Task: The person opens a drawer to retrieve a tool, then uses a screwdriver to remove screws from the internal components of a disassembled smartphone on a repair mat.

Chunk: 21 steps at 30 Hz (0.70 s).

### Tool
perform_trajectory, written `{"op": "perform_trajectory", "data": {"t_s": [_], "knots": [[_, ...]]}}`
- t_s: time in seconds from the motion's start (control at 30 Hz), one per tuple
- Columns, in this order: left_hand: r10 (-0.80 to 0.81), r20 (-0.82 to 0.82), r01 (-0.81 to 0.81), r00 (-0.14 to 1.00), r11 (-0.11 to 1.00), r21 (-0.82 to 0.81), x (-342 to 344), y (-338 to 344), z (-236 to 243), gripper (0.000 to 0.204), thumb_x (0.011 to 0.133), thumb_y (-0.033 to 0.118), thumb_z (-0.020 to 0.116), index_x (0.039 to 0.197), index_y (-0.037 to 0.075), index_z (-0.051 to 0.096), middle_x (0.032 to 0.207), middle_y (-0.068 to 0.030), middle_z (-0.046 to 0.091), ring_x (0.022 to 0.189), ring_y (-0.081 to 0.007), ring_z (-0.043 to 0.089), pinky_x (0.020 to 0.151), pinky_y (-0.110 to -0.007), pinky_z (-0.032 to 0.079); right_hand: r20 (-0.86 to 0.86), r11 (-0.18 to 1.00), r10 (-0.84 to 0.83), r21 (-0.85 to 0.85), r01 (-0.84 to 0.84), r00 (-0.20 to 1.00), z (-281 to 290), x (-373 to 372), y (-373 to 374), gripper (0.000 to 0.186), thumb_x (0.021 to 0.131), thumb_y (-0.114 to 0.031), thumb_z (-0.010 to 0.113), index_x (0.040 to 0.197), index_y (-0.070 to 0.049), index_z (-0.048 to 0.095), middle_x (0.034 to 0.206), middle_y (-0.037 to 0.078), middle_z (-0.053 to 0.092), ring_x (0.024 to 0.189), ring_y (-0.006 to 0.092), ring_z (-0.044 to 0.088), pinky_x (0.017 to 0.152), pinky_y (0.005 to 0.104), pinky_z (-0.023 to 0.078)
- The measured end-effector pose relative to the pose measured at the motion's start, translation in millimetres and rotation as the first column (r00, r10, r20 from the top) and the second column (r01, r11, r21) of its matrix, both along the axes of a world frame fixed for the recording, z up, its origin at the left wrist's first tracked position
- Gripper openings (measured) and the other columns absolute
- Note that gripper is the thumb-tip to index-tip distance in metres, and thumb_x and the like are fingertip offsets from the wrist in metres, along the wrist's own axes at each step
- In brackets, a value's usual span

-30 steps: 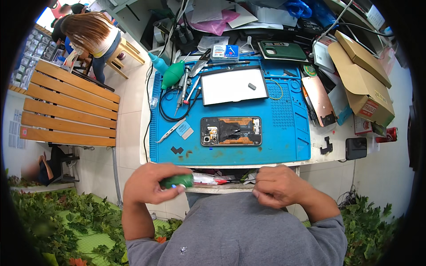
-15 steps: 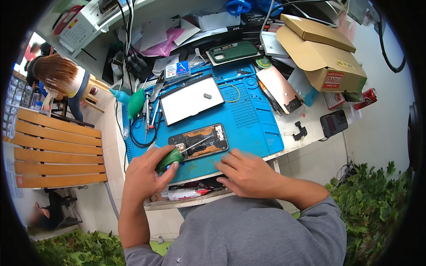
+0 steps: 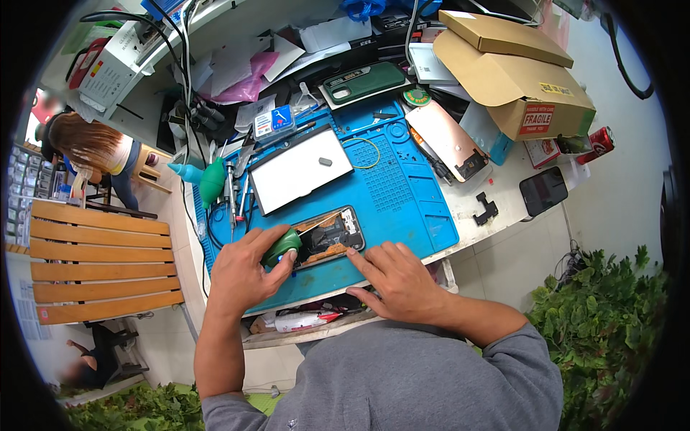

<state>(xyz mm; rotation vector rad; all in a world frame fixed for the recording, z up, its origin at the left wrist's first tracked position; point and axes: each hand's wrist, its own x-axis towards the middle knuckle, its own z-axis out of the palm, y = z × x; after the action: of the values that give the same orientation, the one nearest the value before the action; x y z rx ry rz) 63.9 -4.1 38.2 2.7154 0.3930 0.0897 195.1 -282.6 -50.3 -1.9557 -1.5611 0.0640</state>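
Note:
My left hand (image 3: 246, 271) is closed round a green squeeze bottle (image 3: 281, 248) with a long thin tip. That tip slants up and right over an opened smartphone (image 3: 332, 248), whose dark frame and orange-brown inside lie face up. At the phone's lower right edge is my right hand (image 3: 402, 281), its index fingertip at the rim and its fingers apart. The phone rests on a blue work mat (image 3: 402, 223). Behind it lies a white tray-like pad (image 3: 298, 172) bearing a small grey piece (image 3: 325, 162). My left hand hides the phone's left end.
A green air blower (image 3: 212, 181) and screwdrivers (image 3: 231, 194) lie left of the pad. To the right are a rose-gold phone panel (image 3: 447, 140), a black bracket (image 3: 486, 208), a dark phone (image 3: 543, 192) and a cardboard box (image 3: 517, 79). An open drawer (image 3: 302, 320) sits below the mat.
The bottle's tip has swung to a steeper slant over the phone. My right hand's index finger has reached the phone's edge. The whole view has shifted a little.

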Motion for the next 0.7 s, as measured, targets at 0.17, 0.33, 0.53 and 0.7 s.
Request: {"op": "perform_trajectory", "data": {"t_s": [0.17,0.33,0.53,0.7], "knots": [[-0.050,-0.035,0.049,0.998,0.999,-0.014,4.8,3.3,4.0,0.042,0.098,0.028,0.087,0.136,0.011,0.084,0.095,-0.0136,0.077,0.077,-0.0344,0.074,0.073,-0.044,0.058,0.010,0.999,-0.005,0.032,0.004,1.000,-1.3,0.2,1.2,0.068,0.103,-0.037,0.086,0.151,0.009,0.072,0.115,0.013,0.065,0.105,0.0289,0.060,0.090,0.0422,0.048],[-0.062,-0.056,0.061,0.996,0.998,-0.021,2.0,3.8,5.0,0.043,0.099,0.032,0.087,0.139,0.015,0.084,0.095,-0.0131,0.077,0.077,-0.0362,0.075,0.071,-0.046,0.058,0.026,1.000,-0.005,0.027,0.004,1.000,-0.6,0.6,1.6,0.068,0.102,-0.036,0.086,0.151,0.009,0.072,0.115,0.013,0.065,0.105,0.0284,0.060,0.089,0.0419,0.048],[-0.039,-0.053,0.037,0.998,0.999,-0.036,0.8,-2.4,5.7,0.045,0.098,0.032,0.087,0.140,0.016,0.084,0.095,-0.0132,0.077,0.075,-0.0358,0.074,0.070,-0.046,0.058,0.035,1.000,-0.002,0.026,0.001,0.999,-0.1,1.2,1.2,0.068,0.101,-0.036,0.087,0.150,0.010,0.072,0.114,0.013,0.065,0.104,0.0284,0.060,0.089,0.0418,0.048],[-0.068,-0.026,0.067,0.997,0.996,-0.052,-3.9,-2.3,3.2,0.044,0.097,0.027,0.088,0.138,0.013,0.084,0.095,-0.0135,0.078,0.072,-0.0333,0.073,0.070,-0.043,0.058,0.028,0.999,0.003,0.035,-0.004,1.000,-1.1,1.3,2.0,0.068,0.101,-0.035,0.087,0.150,0.011,0.072,0.113,0.013,0.065,0.104,0.0285,0.060,0.088,0.0420,0.047]]}}
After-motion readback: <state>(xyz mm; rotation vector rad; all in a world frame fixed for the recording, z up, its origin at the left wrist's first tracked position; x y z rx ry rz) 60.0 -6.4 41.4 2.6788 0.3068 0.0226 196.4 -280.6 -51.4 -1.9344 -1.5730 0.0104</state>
